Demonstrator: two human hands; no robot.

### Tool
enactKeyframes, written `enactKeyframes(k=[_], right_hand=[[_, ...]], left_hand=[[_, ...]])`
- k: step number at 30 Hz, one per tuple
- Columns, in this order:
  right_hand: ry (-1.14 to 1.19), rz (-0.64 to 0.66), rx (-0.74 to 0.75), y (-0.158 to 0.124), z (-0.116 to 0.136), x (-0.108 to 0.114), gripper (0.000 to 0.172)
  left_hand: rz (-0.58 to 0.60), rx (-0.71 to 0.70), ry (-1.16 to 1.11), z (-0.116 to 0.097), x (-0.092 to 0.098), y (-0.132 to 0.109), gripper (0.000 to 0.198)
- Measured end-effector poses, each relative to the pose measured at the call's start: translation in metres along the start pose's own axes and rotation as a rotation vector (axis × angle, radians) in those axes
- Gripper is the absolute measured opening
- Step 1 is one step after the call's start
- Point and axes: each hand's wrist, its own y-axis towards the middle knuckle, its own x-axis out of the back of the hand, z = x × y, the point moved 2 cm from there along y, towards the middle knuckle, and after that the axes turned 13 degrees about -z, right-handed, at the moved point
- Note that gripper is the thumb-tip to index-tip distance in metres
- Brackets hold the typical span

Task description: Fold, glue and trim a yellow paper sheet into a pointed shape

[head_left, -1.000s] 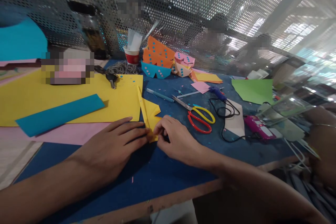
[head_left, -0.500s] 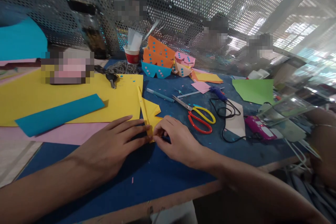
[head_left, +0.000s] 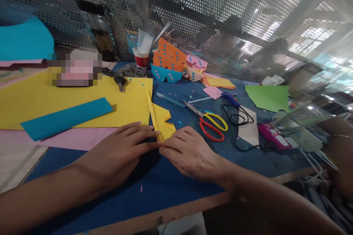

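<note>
A small folded piece of yellow paper with a narrow folded strip along its left side lies on the blue tabletop in front of me. My left hand reaches in from the left, its long fingers bringing their tips together at the paper's near end; its thumb is mostly hidden. From the other side, my right hand curls its fingers and pinches the same near corner, hiding part of it. The fingertips of both hands almost meet there. Just beyond my right hand lie scissors with red and yellow handles, blades slightly apart.
Yellow sheets and a folded blue strip lie left. Behind stand paper masks, a cup and a jar. A pen, a corded glue gun and green paper are rightward. Another person's arm is at far right.
My right hand has rolled over, its fingers curling more closely onto the paper's near corner. My left hand stays nearly in place. The whole view has shifted slightly.
</note>
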Motion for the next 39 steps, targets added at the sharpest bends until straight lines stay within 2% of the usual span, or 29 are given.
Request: enactKeyframes(k=[6,11,13,16,19,20,23,25,28,32,35,37,39], right_hand=[[0.034,0.082,-0.035,0.005,0.002,0.001,0.029],[-0.008,0.091,0.017,0.003,0.002,-0.001,0.030],[0.020,0.090,-0.005,0.000,0.001,-0.004,0.027],[0.164,0.024,-0.163,-0.001,-0.003,-0.007,0.022],[0.448,-0.152,-0.496,0.005,-0.010,-0.004,0.011],[0.548,-0.213,-0.637,0.008,-0.012,-0.002,0.022],[0.836,-0.354,-0.966,0.021,-0.016,0.003,0.071],[0.986,-0.376,-1.032,0.031,-0.014,0.000,0.086],[1.067,-0.345,-1.018,0.041,-0.008,-0.012,0.091],[1.014,-0.227,-1.000,0.045,0.001,-0.023,0.093],[0.869,-0.182,-0.924,0.044,-0.004,-0.008,0.088],[0.639,-0.170,-0.833,0.040,-0.018,0.015,0.076],[0.255,-0.121,-0.825,0.031,-0.039,0.039,0.044]], left_hand=[[-0.096,0.087,-0.111,-0.004,0.004,0.017,0.038],[-0.113,0.072,-0.099,-0.004,0.002,0.019,0.037],[-0.100,0.078,-0.110,-0.002,0.001,0.017,0.039],[-0.073,0.093,-0.128,0.002,0.000,0.016,0.041],[-0.056,0.096,-0.147,0.005,0.000,0.016,0.041],[-0.049,0.094,-0.156,0.006,0.000,0.016,0.041],[-0.022,0.105,-0.175,0.011,0.000,0.016,0.043],[-0.009,0.118,-0.182,0.014,0.000,0.016,0.043],[0.002,0.128,-0.191,0.017,-0.001,0.016,0.041],[-0.032,0.099,-0.191,0.019,-0.001,0.016,0.042],[-0.030,0.078,-0.193,0.020,-0.001,0.017,0.042],[-0.023,0.073,-0.191,0.021,-0.001,0.016,0.041],[-0.020,0.068,-0.190,0.024,-0.003,0.015,0.041]])
